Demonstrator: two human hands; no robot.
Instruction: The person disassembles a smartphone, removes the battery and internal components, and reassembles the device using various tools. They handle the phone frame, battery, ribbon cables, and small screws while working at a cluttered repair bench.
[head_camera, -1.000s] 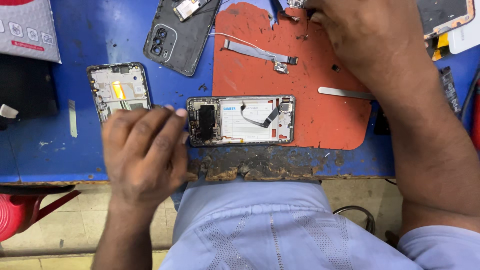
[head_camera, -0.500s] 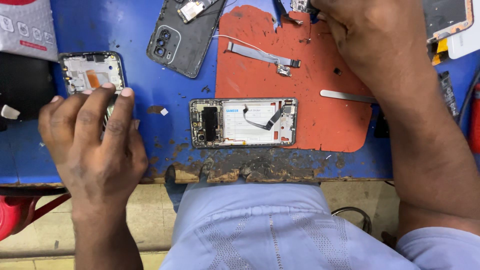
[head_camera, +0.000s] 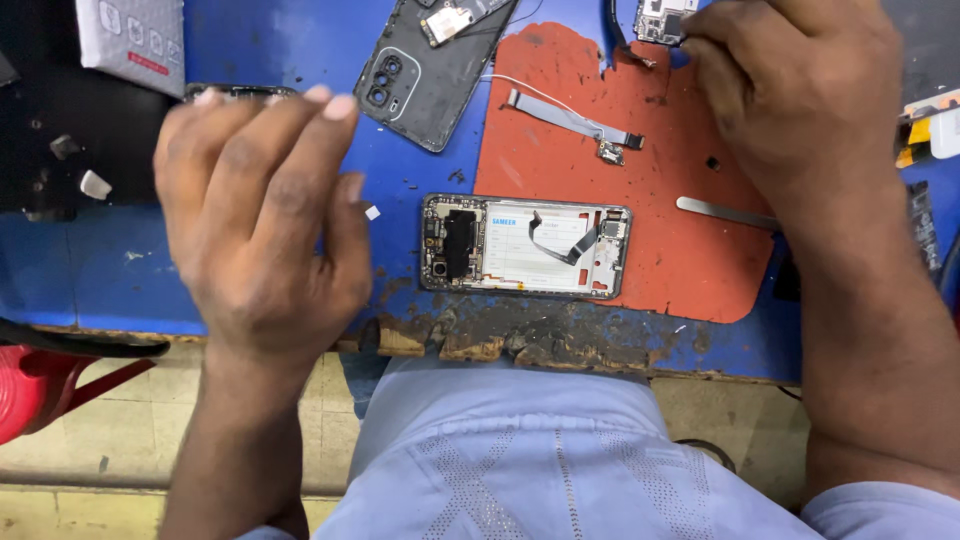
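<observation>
An opened phone (head_camera: 525, 248) lies face down at the bench's near edge, its battery and a black flex cable showing. My left hand (head_camera: 260, 220) is spread flat to the left of it, fingers extended, covering a second phone frame (head_camera: 240, 91) of which only a dark top edge shows. My right hand (head_camera: 800, 100) is at the far right over the red mat (head_camera: 660, 170), its fingertips pinched on a small circuit board (head_camera: 662, 20). A dark grey back cover (head_camera: 430, 75) lies beyond the opened phone.
A grey flex ribbon (head_camera: 575, 118) and a flat metal pry tool (head_camera: 725, 212) lie on the mat. A grey box (head_camera: 135, 40) and a black tray (head_camera: 60, 140) sit at the far left. The bench's front edge (head_camera: 520, 345) is chipped. A red stool (head_camera: 30, 390) stands below.
My left hand has moved left from beside the opened phone and then up over the second phone frame, which has shifted away from me. My right hand stays at the small board.
</observation>
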